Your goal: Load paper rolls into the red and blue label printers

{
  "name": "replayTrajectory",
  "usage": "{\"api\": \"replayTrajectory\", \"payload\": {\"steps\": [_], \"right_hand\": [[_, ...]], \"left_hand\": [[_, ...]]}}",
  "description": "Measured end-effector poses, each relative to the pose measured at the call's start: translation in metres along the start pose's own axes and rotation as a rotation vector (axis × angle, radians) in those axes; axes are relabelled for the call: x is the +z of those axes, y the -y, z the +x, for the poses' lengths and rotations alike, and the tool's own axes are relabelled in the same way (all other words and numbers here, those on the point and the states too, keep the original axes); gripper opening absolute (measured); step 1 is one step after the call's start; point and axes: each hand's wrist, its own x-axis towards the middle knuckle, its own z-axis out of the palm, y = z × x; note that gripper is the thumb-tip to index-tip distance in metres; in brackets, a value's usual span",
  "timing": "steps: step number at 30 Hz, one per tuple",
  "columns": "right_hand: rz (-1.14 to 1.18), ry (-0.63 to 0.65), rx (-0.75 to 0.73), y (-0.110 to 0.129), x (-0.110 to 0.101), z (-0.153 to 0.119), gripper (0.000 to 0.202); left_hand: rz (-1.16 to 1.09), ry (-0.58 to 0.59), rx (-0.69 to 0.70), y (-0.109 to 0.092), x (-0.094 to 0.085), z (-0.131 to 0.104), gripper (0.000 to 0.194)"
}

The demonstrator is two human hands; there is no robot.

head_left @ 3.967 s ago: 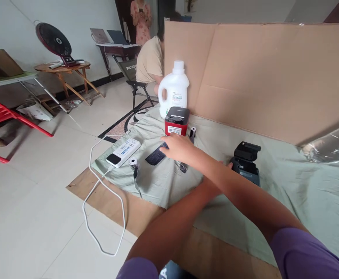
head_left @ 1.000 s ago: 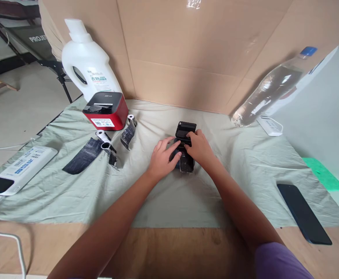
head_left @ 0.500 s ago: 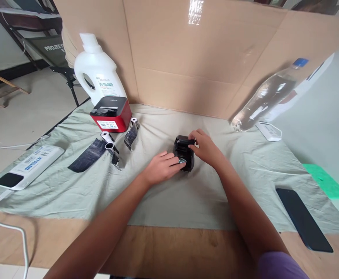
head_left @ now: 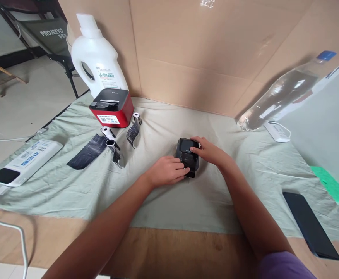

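A small black printer (head_left: 181, 146) sits on the cloth in front of me, with its lid down. A dark paper strip (head_left: 190, 173) hangs out over its near end. My left hand (head_left: 169, 170) is on its left side, fingers curled and pressed on the strip; part of the grip is hidden. My right hand (head_left: 208, 150) holds the printer's right side, thumb on the lid and fingers round the far edge. To the left lie several paper rolls (head_left: 108, 132) with dark, streaked tails.
A red and black box-shaped device (head_left: 125, 112) stands before a white detergent bottle (head_left: 96, 54). A power bank (head_left: 33, 159) with a white cable (head_left: 21, 232) lies left. Right are a clear bottle (head_left: 285, 91), a phone (head_left: 310, 224) and a green pad (head_left: 330, 184). Cardboard (head_left: 187, 62) stands behind.
The printer's lid has gone from raised to down, covering the hollow inside. My left fingers have moved onto the strip at its near end. The view has shifted slightly.
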Motion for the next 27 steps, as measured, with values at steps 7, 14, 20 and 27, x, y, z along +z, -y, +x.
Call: {"api": "replayTrajectory", "payload": {"steps": [7,14,20,27], "right_hand": [[0.126,-0.087,0.086,-0.001,0.005,-0.006,0.056],[0.327,-0.259,0.202,0.011,0.039,-0.015,0.053],[0.543,-0.439,0.179,-0.023,-0.001,-0.021,0.054],[0.855,-0.695,0.183,-0.149,-0.079,-0.023,0.068]], "left_hand": [[-0.157,-0.145,-0.573,0.003,-0.003,0.000,0.057],[-0.104,0.062,-0.716,-0.001,0.010,0.002,0.080],[-0.273,-0.005,-0.652,-0.012,0.020,0.062,0.079],[-0.342,0.112,-0.596,-0.037,0.063,0.239,0.087]]}}
